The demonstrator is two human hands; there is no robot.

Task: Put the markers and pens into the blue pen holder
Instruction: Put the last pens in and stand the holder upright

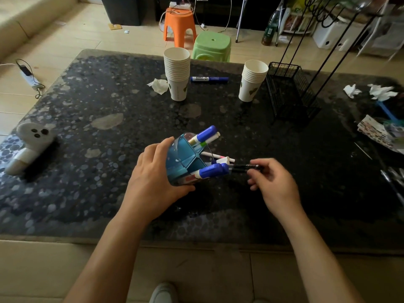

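Holding the blue pen holder (182,159) tipped over toward the right, the left hand (153,180) wraps around its back wall with the fingers curled along the underside and the thumb over the top, so the mouth faces the right hand (275,182). That hand pinches a black pen (246,167) between thumb and fingertips, its near end pointing at the lower compartment of the holder, just beside the caps already there. Dividers split the holder into sections: two markers with blue caps (205,134) stick out of the upper one, a thin white pen (215,156) lies across the middle, and more blue-capped markers (213,171) crowd the lower one. The step in hand looks like feeding the black pen in, and most of the job seems done. What the next move calls for, I judge, is lining the pen up with a free gap between the caps and sliding it along the holder's axis before letting go, since the lower section looks full and the pen could jam against a cap or push one out. After that the holder would need setting upright on the dark table (109,101). One blue marker (209,79) lies on the table well apart, between two stacks of paper cups (177,73), and would have to be fetched too.
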